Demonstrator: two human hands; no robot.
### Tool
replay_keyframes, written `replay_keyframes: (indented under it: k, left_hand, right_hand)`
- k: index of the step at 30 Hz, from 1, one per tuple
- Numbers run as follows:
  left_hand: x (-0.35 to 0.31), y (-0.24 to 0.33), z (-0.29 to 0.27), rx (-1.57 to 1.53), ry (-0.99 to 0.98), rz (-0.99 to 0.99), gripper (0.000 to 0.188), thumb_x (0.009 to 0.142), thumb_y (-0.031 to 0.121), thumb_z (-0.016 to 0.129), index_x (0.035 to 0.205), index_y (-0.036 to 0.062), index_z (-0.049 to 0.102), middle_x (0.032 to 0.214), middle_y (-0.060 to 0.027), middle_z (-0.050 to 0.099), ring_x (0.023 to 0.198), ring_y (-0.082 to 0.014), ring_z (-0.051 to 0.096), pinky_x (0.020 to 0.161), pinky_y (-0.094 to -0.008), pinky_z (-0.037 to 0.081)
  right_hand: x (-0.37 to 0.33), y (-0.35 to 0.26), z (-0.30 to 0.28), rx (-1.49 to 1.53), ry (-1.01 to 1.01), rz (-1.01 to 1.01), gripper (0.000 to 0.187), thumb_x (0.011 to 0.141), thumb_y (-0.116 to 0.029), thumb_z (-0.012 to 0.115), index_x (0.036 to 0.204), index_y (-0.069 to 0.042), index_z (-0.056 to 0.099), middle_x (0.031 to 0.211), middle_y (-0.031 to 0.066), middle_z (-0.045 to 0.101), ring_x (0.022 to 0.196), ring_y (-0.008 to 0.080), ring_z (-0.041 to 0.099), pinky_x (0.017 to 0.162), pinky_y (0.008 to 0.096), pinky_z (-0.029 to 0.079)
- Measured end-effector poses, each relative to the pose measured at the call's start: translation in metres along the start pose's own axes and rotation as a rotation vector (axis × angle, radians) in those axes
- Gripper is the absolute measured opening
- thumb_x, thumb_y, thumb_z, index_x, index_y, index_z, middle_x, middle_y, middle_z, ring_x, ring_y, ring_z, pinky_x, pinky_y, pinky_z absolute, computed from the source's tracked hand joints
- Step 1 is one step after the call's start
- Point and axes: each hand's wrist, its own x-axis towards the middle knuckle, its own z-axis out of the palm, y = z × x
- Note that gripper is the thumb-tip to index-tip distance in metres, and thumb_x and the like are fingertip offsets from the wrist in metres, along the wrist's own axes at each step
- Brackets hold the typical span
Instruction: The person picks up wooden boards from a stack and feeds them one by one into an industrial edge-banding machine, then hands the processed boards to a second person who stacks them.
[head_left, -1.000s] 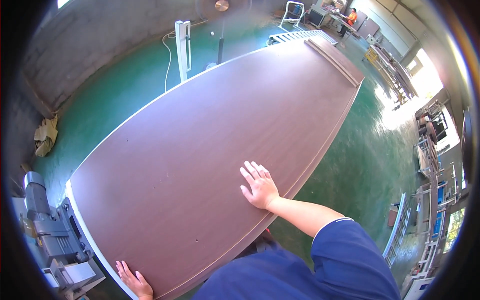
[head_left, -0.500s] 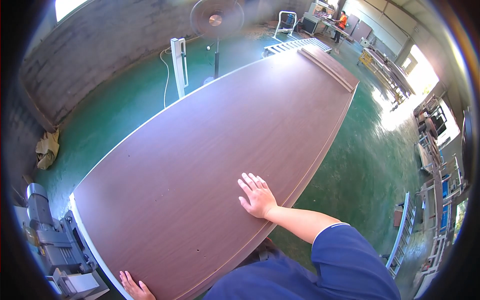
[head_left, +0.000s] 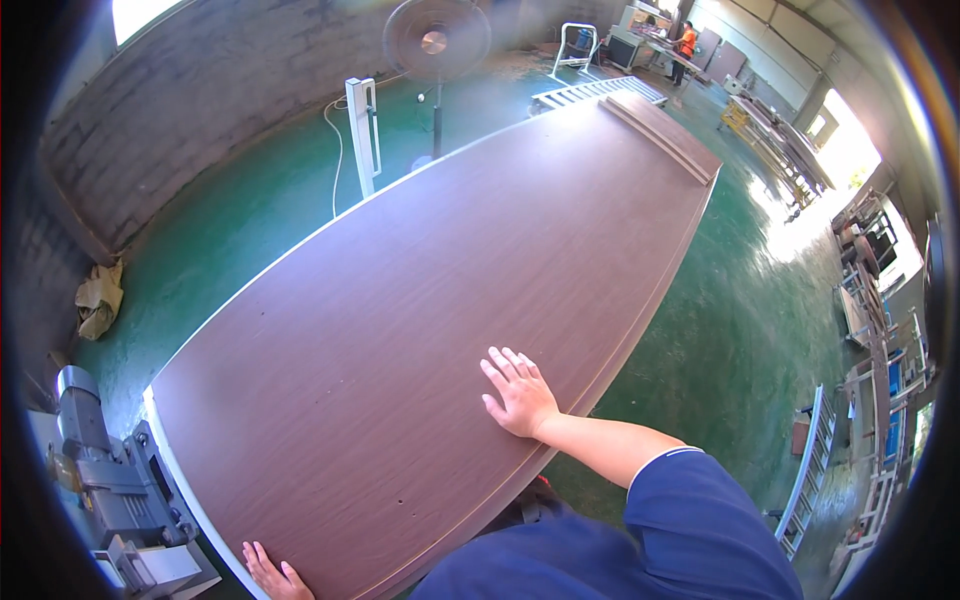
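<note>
A large brown wood-grain panel (head_left: 380, 300) stretches away from me, with a pale edge along its left side. My right hand (head_left: 522, 395) lies on its surface close to the right edge, palm down with the fingers spread. At the lower left, my left hand (head_left: 275, 575) rests on the panel's near left corner; its fingers are stretched out and part of it is cut off by the picture's edge. Neither hand holds anything. Narrow brown strips (head_left: 655, 138) lie across the panel's far end.
A grey motor unit (head_left: 95, 450) stands beside the near left corner. Past the left edge are a white upright post (head_left: 361, 135) and a pedestal fan (head_left: 434, 42). A roller conveyor (head_left: 580, 95) adjoins the far end. One person in orange (head_left: 687, 42) stands far off.
The whole view has shifted very slightly. Both hands keep their places on the panel.
</note>
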Motion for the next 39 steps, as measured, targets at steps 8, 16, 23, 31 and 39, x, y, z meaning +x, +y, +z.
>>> replay_keyframes:
  k: [8, 16, 23, 31, 39]
  left_hand:
    - [0.003, 0.008, -0.006, -0.011, -0.024, -0.025, 0.064, 0.098, 0.036, 0.045, 0.151, 0.0014, 0.034, 0.156, -0.028, 0.03, 0.144, -0.0441, 0.028, 0.12, -0.0511, 0.02]
    - [0.003, 0.008, -0.006, -0.007, -0.024, -0.015, 0.064, 0.097, 0.036, 0.046, 0.15, 0.0011, 0.034, 0.156, -0.0284, 0.03, 0.143, -0.0443, 0.029, 0.12, -0.0518, 0.02]
    - [0.001, 0.001, -0.002, 0.007, -0.01, -0.015, 0.063, 0.098, 0.036, 0.044, 0.151, 0.0023, 0.035, 0.156, -0.0272, 0.031, 0.144, -0.0436, 0.029, 0.119, -0.0518, 0.02]
    - [-0.005, 0.002, -0.001, 0.023, 0.025, 0.037, 0.062, 0.1, 0.036, 0.043, 0.149, -0.001, 0.037, 0.155, -0.0277, 0.032, 0.143, -0.043, 0.03, 0.118, -0.0534, 0.022]
    - [-0.016, 0.022, -0.015, 0.066, 0.1, 0.088, 0.057, 0.102, 0.035, 0.044, 0.145, -0.002, 0.042, 0.15, -0.0288, 0.038, 0.139, -0.0435, 0.037, 0.115, -0.0544, 0.029]
  right_hand:
    - [0.0, 0.0, -0.003, 0.002, 0.007, -0.002, 0.06, 0.097, -0.038, 0.05, 0.147, -0.007, 0.041, 0.157, 0.0172, 0.033, 0.146, 0.0328, 0.028, 0.121, 0.046, 0.02]
    - [-0.001, 0.003, 0.001, 0.009, 0.038, -0.013, 0.06, 0.096, -0.038, 0.052, 0.146, -0.007, 0.042, 0.156, 0.0175, 0.035, 0.146, 0.0334, 0.029, 0.12, 0.0464, 0.021]
    - [0.001, 0.001, 0.003, 0.007, 0.028, -0.013, 0.061, 0.096, -0.039, 0.051, 0.147, -0.006, 0.041, 0.156, 0.0177, 0.034, 0.146, 0.0331, 0.028, 0.121, 0.0462, 0.021]
    - [-0.002, 0.003, -0.002, 0.015, 0.028, -0.009, 0.062, 0.096, -0.039, 0.05, 0.147, -0.005, 0.042, 0.156, 0.0176, 0.036, 0.146, 0.0332, 0.03, 0.121, 0.0462, 0.021]
    - [0.003, -0.004, -0.007, 0.112, 0.003, -0.021, 0.062, 0.097, -0.038, 0.049, 0.149, -0.005, 0.039, 0.159, 0.0161, 0.031, 0.148, 0.0309, 0.025, 0.123, 0.0448, 0.016]
